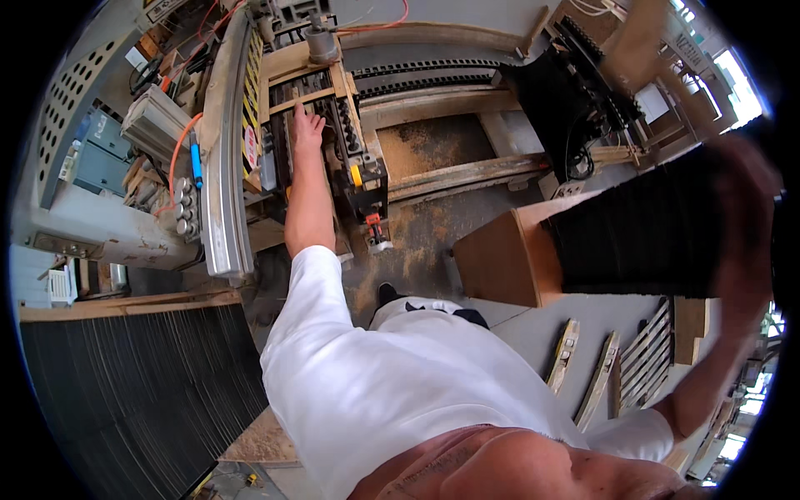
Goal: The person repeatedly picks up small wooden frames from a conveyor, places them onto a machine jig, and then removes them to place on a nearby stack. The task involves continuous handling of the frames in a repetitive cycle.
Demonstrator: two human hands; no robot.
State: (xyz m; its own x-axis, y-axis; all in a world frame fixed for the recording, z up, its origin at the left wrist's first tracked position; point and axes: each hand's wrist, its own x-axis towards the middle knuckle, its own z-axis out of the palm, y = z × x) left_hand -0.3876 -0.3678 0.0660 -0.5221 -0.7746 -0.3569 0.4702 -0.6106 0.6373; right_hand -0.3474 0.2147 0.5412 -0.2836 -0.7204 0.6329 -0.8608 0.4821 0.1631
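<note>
My left hand reaches forward onto the bed of a woodworking machine, its fingers spread beside a pale wooden strip. Nothing shows in that hand. Far to the right, my right hand is smeared by motion in front of a tall stack of thin black boards. Whether it touches the stack or holds anything, I cannot tell. The stack stands on a brown wooden block or box.
A long metal guard with yellow-black striping borders the machine's left side. Sawdust lies within the frame and on the floor. Another stack of black boards is at lower left. Slatted wooden pieces lie at lower right.
</note>
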